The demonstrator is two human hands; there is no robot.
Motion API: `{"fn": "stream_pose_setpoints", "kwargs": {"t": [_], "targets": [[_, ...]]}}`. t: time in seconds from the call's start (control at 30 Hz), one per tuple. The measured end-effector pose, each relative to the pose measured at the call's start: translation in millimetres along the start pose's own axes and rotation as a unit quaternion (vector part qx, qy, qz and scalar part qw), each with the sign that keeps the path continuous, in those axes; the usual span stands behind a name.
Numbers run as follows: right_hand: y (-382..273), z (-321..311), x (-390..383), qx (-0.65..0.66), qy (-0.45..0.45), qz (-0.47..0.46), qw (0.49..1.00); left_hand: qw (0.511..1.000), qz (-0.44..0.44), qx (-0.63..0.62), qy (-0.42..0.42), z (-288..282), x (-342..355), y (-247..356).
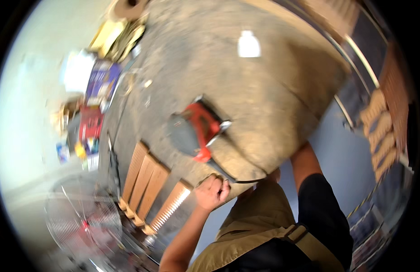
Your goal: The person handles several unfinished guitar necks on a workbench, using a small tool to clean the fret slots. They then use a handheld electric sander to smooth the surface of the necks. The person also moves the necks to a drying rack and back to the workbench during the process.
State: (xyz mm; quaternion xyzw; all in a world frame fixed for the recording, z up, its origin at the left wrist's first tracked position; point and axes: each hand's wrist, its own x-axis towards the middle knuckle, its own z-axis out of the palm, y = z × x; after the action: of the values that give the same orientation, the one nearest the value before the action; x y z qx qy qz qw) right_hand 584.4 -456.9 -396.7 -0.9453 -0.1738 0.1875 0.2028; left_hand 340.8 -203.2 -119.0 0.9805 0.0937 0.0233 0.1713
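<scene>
My left hand (213,190) is closed at the near edge of the worktable (282,109); what its fingers hold, if anything, I cannot make out. Just left of it lies a wooden slat (170,204) with a ribbed, light-striped side. Ahead of the hand a red and dark grey power sander (201,124) rests on the tabletop, slightly blurred. Its black cord (237,181) runs past the hand along the edge. On the right my bare forearm (305,163) reaches the table's edge, where the right hand's fingers are hidden.
Several more wooden slats (145,181) lie side by side at the left. A white bottle (249,45) stands at the far side. Boxes (102,79) line the wall, with a wire-caged fan (83,222) at the lower left. Curved wooden pieces (380,131) are stacked at the right.
</scene>
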Motion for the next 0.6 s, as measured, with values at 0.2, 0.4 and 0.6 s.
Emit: {"fn": "stream_pose_setpoints", "kwargs": {"t": [0.2,0.4,0.6], "targets": [[45,-23,-3,-0.052,-0.007,0.013,0.999,0.995,-0.012,-0.089,0.046,-3,6,-3],[35,-29,6,-0.083,-0.025,-0.009,0.996,0.991,-0.025,-0.102,0.086,-8,6,-1],[-15,-7,-12,-0.114,-0.052,-0.033,0.992,0.992,-0.025,-0.095,0.076,-6,0,-1]]}}
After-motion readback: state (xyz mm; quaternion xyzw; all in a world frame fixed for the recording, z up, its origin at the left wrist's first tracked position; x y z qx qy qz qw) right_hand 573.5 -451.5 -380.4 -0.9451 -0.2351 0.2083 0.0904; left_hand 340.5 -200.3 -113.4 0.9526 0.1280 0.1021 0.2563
